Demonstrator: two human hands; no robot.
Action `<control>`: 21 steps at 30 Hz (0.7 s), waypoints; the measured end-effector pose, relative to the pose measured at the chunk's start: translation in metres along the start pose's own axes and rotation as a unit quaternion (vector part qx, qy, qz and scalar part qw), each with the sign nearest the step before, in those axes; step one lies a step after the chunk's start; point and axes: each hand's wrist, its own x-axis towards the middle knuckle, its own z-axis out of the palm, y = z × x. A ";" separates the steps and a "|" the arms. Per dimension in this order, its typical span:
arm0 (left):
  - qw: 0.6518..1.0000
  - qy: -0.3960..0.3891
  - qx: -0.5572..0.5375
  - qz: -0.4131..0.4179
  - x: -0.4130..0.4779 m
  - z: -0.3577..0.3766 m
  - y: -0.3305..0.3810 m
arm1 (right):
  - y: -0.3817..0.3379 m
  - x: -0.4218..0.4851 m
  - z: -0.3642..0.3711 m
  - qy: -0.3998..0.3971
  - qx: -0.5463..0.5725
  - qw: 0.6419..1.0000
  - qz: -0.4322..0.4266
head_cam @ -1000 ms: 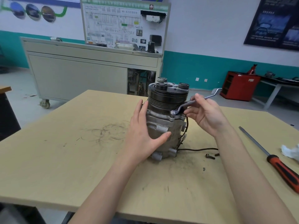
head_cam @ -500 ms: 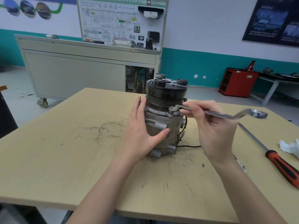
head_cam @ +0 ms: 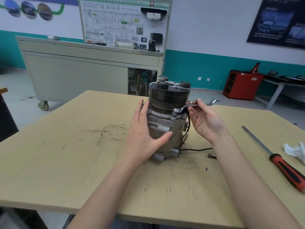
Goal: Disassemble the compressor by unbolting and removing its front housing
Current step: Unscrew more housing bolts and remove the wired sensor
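A grey metal compressor (head_cam: 166,123) stands upright in the middle of the wooden table (head_cam: 66,162), its black pulley (head_cam: 169,96) on top. My left hand (head_cam: 145,134) is wrapped round its left side, thumb across the front. A silver ring wrench (head_cam: 183,109) sits on a bolt at the housing flange on the right. My right hand (head_cam: 206,119) pinches the wrench's shaft with fingertips, the handle's far end (head_cam: 212,101) pointing back right. A black wire (head_cam: 194,149) trails from the compressor along the table.
A loose bolt (head_cam: 212,156) lies right of the compressor's base. A red-handled screwdriver (head_cam: 280,162) and a crumpled white cloth (head_cam: 295,150) lie at the table's right. Behind stand a wheeled grey cabinet (head_cam: 85,75) with a display board and a red tool cart (head_cam: 242,86).
The wrench handle swung toward me and to the right, then back to point away to the back right. My left hand kept holding the compressor.
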 end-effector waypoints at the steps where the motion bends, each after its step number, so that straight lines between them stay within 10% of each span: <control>1: 1.000 0.000 -0.001 -0.001 0.000 0.000 0.000 | 0.000 0.003 -0.002 0.007 0.008 1.000 -0.006; 6: 1.000 -0.002 0.001 0.000 0.000 0.000 0.000 | -0.011 -0.014 0.003 0.035 -0.074 0.977 -0.199; 14: 1.000 0.001 0.000 0.002 0.000 -0.001 0.001 | 0.017 -0.061 0.027 -0.036 -0.385 0.811 -0.439; 21: 1.000 -0.002 0.008 0.000 -0.001 -0.001 0.001 | 0.038 -0.063 0.022 -0.006 -0.365 0.807 -0.465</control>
